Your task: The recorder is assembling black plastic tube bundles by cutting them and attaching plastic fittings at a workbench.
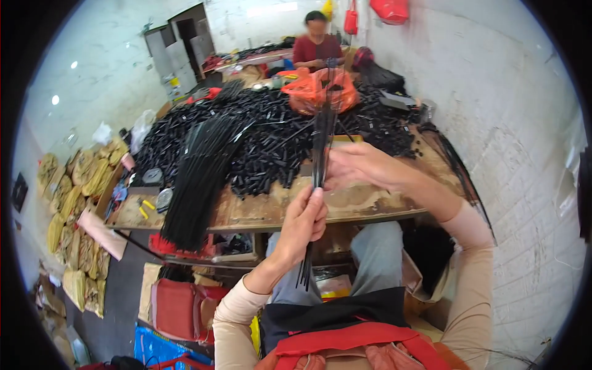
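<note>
Clasps black rods mid-frame in left grip, can't tell right grip state, may shed some through slack hold.

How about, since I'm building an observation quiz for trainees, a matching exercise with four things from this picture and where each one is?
Things
1. Left hand
2. Orange plastic bag
3. Wide bundle of black strips
4. Yellow-handled tool

Places
A. Sticking out past the near edge of the table
B. Towards the table's left end, left of the wide bundle
C. Closed around the slim bundle of black strips held up over the near edge
D. Among the small black pieces, in front of the co-worker

Pairs: 1-C, 2-D, 3-A, 4-B
</note>
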Demonstrator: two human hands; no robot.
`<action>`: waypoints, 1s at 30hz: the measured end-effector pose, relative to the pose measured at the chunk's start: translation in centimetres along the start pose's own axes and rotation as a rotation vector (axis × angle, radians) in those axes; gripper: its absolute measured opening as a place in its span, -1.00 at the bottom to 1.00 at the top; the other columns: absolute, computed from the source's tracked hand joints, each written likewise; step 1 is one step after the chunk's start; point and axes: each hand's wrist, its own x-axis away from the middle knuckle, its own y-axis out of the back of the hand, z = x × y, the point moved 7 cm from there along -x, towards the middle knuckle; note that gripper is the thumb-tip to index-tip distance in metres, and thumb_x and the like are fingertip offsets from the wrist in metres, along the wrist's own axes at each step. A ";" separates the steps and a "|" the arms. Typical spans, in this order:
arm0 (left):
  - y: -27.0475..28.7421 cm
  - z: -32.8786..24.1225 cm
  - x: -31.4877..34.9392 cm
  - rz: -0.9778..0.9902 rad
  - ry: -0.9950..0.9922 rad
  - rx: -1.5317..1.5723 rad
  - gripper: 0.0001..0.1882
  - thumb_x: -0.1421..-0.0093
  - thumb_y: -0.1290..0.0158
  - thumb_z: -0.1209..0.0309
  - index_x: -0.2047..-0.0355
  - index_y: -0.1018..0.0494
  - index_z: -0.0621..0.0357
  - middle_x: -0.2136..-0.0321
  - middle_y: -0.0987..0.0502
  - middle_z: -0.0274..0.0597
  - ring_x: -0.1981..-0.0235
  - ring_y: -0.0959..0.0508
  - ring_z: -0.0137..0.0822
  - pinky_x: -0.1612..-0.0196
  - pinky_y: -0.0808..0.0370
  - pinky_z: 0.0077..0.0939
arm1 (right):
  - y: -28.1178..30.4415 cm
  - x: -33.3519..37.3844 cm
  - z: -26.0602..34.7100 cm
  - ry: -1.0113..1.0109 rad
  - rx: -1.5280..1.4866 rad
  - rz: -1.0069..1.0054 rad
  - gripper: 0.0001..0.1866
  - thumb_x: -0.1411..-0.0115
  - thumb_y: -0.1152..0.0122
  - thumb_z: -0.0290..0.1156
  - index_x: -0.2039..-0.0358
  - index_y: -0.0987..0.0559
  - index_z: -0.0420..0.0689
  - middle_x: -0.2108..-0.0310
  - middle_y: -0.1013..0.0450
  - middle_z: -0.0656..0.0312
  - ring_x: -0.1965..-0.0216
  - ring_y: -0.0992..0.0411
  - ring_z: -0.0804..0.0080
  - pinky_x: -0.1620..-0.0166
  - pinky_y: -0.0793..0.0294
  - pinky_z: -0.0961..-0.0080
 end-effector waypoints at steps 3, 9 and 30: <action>2.6 -0.2 1.3 -0.100 -0.033 -0.028 -0.77 -0.44 0.23 0.22 0.13 -0.30 0.07 0.64 -0.07 -0.55 0.72 -0.02 -0.67 0.69 0.06 -0.74 | 1.5 0.5 -0.7 0.000 0.501 -0.082 -0.65 -0.38 0.06 -0.19 0.11 -0.48 -0.24 0.28 -0.50 0.17 0.34 -0.52 0.46 0.24 -0.51 0.55; 2.0 1.3 2.1 -0.126 -0.120 -0.072 -0.77 -0.44 0.21 0.24 0.10 -0.31 0.11 0.65 -0.09 -0.54 0.72 -0.02 -0.67 0.67 0.04 -0.73 | 2.2 -3.8 3.2 0.173 0.251 -0.251 -0.63 -0.36 0.00 -0.10 0.20 -0.45 -0.20 0.39 -0.39 0.31 0.39 -0.39 0.58 0.29 -0.45 0.56; -0.2 2.9 3.9 -0.090 0.015 0.111 -0.75 -0.39 0.11 0.39 0.01 -0.36 0.25 0.14 -0.55 0.01 0.12 -0.59 -0.17 0.11 -0.58 -0.34 | -0.6 6.3 -3.7 -0.505 0.289 0.088 -0.38 -0.37 0.15 0.08 -0.16 -0.37 -0.21 0.53 -0.52 0.04 0.58 -0.50 0.38 0.50 -0.48 0.54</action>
